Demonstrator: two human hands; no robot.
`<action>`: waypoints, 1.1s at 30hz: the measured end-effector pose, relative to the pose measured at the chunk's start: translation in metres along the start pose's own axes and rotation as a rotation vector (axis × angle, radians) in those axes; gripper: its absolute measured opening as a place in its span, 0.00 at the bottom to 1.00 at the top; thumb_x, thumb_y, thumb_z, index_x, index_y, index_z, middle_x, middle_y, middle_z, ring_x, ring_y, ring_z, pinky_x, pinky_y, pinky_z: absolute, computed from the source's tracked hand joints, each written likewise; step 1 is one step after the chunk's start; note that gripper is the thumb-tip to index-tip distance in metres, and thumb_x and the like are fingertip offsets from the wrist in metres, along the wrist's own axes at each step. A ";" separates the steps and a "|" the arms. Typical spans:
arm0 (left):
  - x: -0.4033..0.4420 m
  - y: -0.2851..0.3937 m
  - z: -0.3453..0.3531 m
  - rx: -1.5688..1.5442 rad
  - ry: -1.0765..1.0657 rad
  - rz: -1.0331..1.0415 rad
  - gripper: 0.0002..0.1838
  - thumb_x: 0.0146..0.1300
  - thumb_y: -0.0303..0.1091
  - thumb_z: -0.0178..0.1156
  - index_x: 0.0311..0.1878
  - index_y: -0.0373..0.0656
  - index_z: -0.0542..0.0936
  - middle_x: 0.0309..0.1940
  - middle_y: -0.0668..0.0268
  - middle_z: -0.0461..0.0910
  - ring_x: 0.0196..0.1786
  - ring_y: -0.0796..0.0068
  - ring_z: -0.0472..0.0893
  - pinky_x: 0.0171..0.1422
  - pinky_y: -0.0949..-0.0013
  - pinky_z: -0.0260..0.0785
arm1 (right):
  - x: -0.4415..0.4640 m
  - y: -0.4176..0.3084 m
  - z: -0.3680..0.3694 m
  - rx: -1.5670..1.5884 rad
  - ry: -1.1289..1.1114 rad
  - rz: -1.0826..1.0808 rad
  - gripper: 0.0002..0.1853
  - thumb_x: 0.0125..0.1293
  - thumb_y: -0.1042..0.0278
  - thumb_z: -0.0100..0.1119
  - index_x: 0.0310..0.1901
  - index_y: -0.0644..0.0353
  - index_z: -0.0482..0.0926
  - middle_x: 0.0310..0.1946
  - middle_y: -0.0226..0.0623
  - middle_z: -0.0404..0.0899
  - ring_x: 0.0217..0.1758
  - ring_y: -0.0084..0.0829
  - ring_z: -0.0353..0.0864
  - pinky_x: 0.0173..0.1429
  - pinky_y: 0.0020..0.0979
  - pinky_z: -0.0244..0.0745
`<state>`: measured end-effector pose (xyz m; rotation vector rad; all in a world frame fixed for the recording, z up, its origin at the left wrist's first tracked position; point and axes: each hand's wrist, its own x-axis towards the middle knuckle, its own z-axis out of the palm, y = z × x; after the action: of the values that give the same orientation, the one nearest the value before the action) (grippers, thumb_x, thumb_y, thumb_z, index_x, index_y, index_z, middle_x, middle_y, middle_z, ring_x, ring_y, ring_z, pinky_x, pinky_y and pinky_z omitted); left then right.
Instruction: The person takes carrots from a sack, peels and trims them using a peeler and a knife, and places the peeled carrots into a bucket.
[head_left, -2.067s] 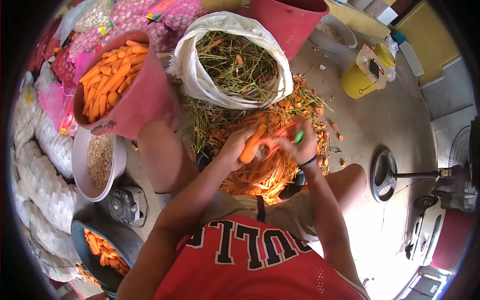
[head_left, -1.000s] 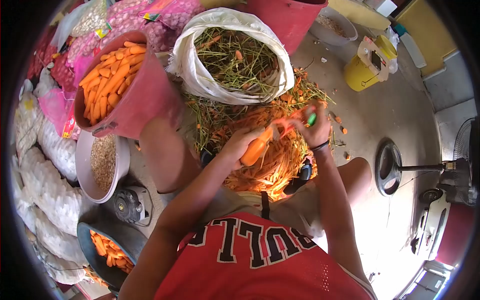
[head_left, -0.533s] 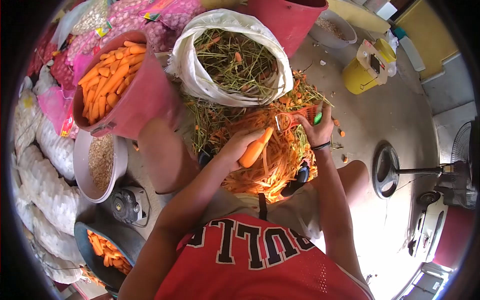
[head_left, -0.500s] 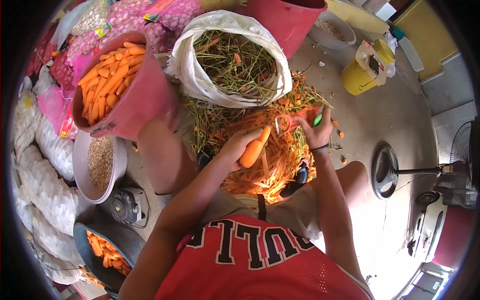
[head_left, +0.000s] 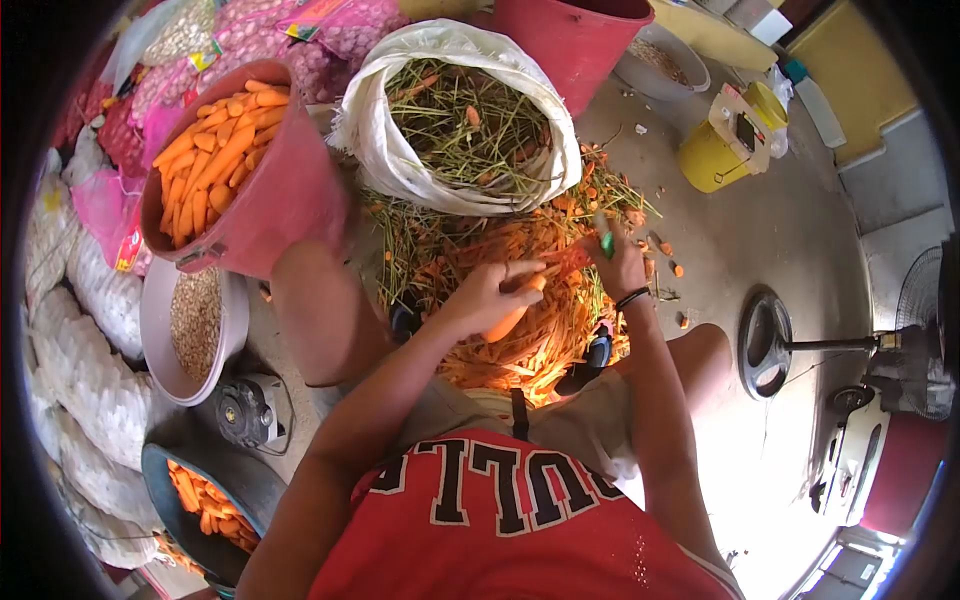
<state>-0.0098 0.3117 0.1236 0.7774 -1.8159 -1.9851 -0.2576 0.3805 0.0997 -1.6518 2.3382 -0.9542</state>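
Note:
My left hand [head_left: 482, 298] is closed around a peeled orange carrot [head_left: 508, 322], whose upper end shows past the fingers. To its right, my right hand [head_left: 624, 268] grips a peeler with a reddish head [head_left: 574, 257], blurred, close to the carrot's tip. A green part [head_left: 607, 243] shows at the fingers of that hand; whether it belongs to the peeler I cannot tell. Beneath both hands lies a heap of carrot peelings [head_left: 540, 355] between my legs. Cut carrot ends and green stalks are scattered at its far edge.
A white sack [head_left: 360, 120] of stalks stands ahead. To the left are a red bucket [head_left: 315, 190] of carrots, a pale basin [head_left: 238, 335] of cloves and a dark tub [head_left: 165, 490] with carrots. A yellow bucket [head_left: 705, 160] and a fan [head_left: 770, 345] stand right.
My right hand has moved left and slightly down, bringing the peeler nearer the carrot. My left hand has turned, its fingers now covering more of the carrot.

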 end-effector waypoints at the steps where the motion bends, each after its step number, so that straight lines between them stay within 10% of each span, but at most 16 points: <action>1: 0.002 0.001 -0.003 0.018 0.036 0.060 0.25 0.62 0.38 0.67 0.61 0.41 0.77 0.49 0.62 0.82 0.48 0.76 0.79 0.56 0.72 0.71 | -0.002 -0.002 0.002 -0.001 -0.066 -0.002 0.22 0.64 0.53 0.64 0.53 0.57 0.73 0.38 0.53 0.82 0.39 0.53 0.83 0.39 0.46 0.77; 11: 0.003 -0.005 -0.029 -0.882 -0.277 -0.151 0.27 0.70 0.32 0.56 0.70 0.39 0.64 0.54 0.61 0.79 0.50 0.73 0.83 0.54 0.66 0.79 | -0.026 -0.032 0.018 0.215 -0.304 0.044 0.19 0.67 0.60 0.57 0.56 0.58 0.76 0.44 0.55 0.82 0.48 0.54 0.81 0.51 0.45 0.76; 15: 0.015 -0.031 0.006 -0.649 0.012 -0.234 0.21 0.70 0.35 0.59 0.63 0.39 0.70 0.45 0.63 0.79 0.41 0.72 0.84 0.50 0.67 0.80 | -0.031 -0.055 0.024 0.121 -0.392 0.097 0.20 0.64 0.63 0.57 0.55 0.63 0.76 0.43 0.57 0.82 0.49 0.54 0.82 0.53 0.45 0.77; 23: 0.010 -0.016 -0.012 0.310 0.191 0.262 0.20 0.66 0.37 0.64 0.56 0.35 0.76 0.43 0.64 0.82 0.42 0.77 0.80 0.50 0.71 0.73 | -0.037 -0.061 0.010 0.140 -0.272 -0.014 0.15 0.62 0.67 0.58 0.50 0.61 0.77 0.38 0.57 0.81 0.43 0.55 0.82 0.46 0.46 0.78; 33: 0.003 -0.014 -0.001 0.291 0.211 0.259 0.18 0.64 0.37 0.67 0.50 0.34 0.79 0.41 0.62 0.83 0.42 0.78 0.80 0.49 0.71 0.73 | -0.035 -0.067 0.016 0.035 -0.394 0.032 0.16 0.63 0.66 0.57 0.51 0.61 0.78 0.39 0.55 0.82 0.41 0.54 0.82 0.46 0.46 0.78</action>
<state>-0.0097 0.3110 0.1094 0.7556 -1.9854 -1.4430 -0.1827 0.3908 0.1154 -1.6094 2.0655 -0.5923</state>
